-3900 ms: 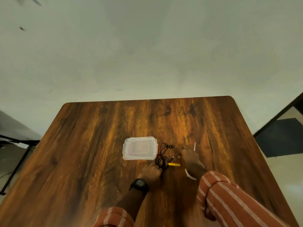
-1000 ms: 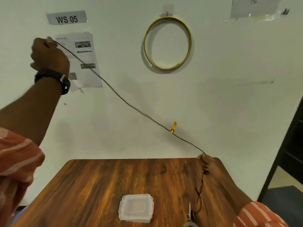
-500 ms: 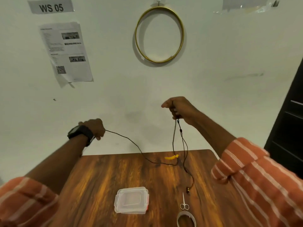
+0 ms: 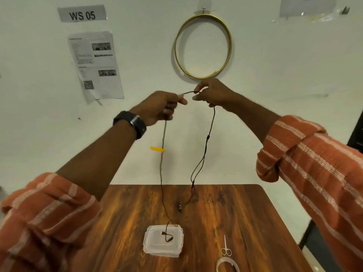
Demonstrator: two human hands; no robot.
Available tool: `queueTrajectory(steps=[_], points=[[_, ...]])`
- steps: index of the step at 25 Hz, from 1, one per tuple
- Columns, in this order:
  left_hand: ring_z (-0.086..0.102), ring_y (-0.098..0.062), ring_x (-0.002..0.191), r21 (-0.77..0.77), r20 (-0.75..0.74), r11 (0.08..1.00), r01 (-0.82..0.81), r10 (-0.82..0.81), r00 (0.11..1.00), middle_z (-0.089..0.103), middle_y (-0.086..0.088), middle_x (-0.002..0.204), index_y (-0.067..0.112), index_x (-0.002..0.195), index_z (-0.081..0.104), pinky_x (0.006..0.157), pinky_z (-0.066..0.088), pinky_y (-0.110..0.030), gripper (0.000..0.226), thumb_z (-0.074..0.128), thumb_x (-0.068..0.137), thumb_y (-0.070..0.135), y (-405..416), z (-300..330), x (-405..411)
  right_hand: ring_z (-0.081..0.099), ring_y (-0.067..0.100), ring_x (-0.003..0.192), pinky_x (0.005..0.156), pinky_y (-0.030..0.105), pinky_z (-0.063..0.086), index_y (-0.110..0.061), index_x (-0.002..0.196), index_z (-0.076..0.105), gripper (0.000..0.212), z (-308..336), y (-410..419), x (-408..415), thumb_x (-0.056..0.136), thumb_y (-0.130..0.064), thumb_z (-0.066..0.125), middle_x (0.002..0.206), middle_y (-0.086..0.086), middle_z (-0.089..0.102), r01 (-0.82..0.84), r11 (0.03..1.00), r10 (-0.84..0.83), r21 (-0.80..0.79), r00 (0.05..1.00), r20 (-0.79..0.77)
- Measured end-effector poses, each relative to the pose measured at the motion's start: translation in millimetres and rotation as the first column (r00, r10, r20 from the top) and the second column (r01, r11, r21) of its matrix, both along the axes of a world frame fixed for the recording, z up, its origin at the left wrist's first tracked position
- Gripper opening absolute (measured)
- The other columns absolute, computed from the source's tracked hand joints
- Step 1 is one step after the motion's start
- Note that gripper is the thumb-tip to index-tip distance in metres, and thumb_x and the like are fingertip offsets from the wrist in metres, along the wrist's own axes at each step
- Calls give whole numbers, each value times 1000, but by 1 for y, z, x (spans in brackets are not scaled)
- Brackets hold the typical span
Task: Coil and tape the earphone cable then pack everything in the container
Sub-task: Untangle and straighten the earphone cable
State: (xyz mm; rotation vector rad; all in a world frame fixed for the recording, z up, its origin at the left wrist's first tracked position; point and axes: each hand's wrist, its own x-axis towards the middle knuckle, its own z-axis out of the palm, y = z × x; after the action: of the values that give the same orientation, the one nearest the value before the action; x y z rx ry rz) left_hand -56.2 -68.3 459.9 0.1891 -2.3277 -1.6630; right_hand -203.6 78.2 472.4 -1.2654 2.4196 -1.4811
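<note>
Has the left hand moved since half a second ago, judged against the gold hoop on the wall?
Yes. The left hand has risen and swung right toward the gold hoop, now close beside the right hand, both pinching the earphone cable.

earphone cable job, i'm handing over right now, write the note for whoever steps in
Left hand: raised, pinching the earphone cable.
Right hand: raised close beside it, pinching the same cable; a short span runs between them.
Two strands hang down toward the table; one carries a yellow tie, and its end hangs over the container, lid closed.
Scissors and tape roll lie on the table to the container's right.
Done: cable lifted, hanging loose.
Left: coil, tape, pack everything.
</note>
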Motion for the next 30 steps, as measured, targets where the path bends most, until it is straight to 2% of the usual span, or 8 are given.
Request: queueTrajectory(steps=[3, 7, 15, 19, 22, 25, 27, 30], points=[[22, -7, 45, -11, -87, 993, -120, 119, 989, 27, 10, 54, 11, 96, 69, 49, 30, -21, 22, 53, 97, 26, -30, 45, 15, 46, 13, 62, 67, 31, 42, -8, 93, 71, 20, -36, 25, -25, 86, -27, 72, 67, -1, 55, -130, 992, 129, 4, 987, 95], [30, -6, 45, -138, -172, 959, -246, 221, 960, 35, 8, 56, 12, 89, 70, 51, 34, -21, 18, 60, 93, 26, -40, 97, 28, 56, 13, 69, 83, 37, 45, -17, 95, 72, 16, -107, 44, -41, 94, -29, 61, 66, -5, 60, -240, 970, 241, -35, 933, 269], [29, -6, 44, 13, -438, 943, -332, 303, 846, 38, 11, 54, 17, 84, 68, 51, 38, -19, 17, 62, 92, 31, -39, 146, 29, 46, 16, 57, 79, 38, 43, -8, 102, 70, 24, -222, 70, -39, 101, -22, 50, 55, -1, 46, -220, 972, 228, -81, 808, 543], [36, -8, 50, -299, -195, 906, -300, 250, 948, 44, 7, 61, 15, 85, 73, 51, 37, -21, 19, 65, 91, 32, -21, 131, 21, 65, 13, 81, 76, 18, 45, -14, 135, 51, 44, -202, 82, -33, 93, -15, 62, 97, 6, 70, -184, 960, 90, 210, 916, 392], [38, -11, 55, -476, 74, 877, -59, 107, 991, 50, 1, 67, 5, 97, 73, 55, 38, -24, 20, 62, 93, 21, 10, 98, 6, 66, 10, 98, 78, 18, 45, -13, 144, 40, 59, -116, 65, -1, 91, -19, 61, 125, 9, 66, -120, 986, 148, -116, 949, 280], [37, -12, 53, -461, 203, 878, 124, -32, 979, 51, -3, 67, 3, 104, 62, 55, 39, -26, 13, 56, 94, 10, 33, 59, -6, 69, 19, 93, 91, 40, 46, -9, 127, 53, 58, -34, 40, 39, 89, -53, 54, 100, 9, 74, -325, 929, 359, -177, 907, 219], [38, -13, 55, -408, 201, 902, 143, -64, 978, 48, -4, 67, 6, 101, 58, 56, 42, -26, 7, 55, 95, 9, 25, 38, -3, 51, 16, 58, 68, 36, 52, -5, 100, 65, 45, -20, 36, 44, 92, -48, 57, 62, 2, 54, -361, 931, 364, -53, 925, 112], [43, -16, 62, -375, 187, 917, 134, -66, 980, 46, -10, 75, 3, 99, 66, 61, 46, -26, 12, 59, 94, 12, -19, 12, 22, 27, 12, 53, 51, 26, 31, -13, 83, 73, 30, -45, 56, 21, 96, -33, 56, 57, 0, 31, -248, 968, 250, -33, 968, 39]])
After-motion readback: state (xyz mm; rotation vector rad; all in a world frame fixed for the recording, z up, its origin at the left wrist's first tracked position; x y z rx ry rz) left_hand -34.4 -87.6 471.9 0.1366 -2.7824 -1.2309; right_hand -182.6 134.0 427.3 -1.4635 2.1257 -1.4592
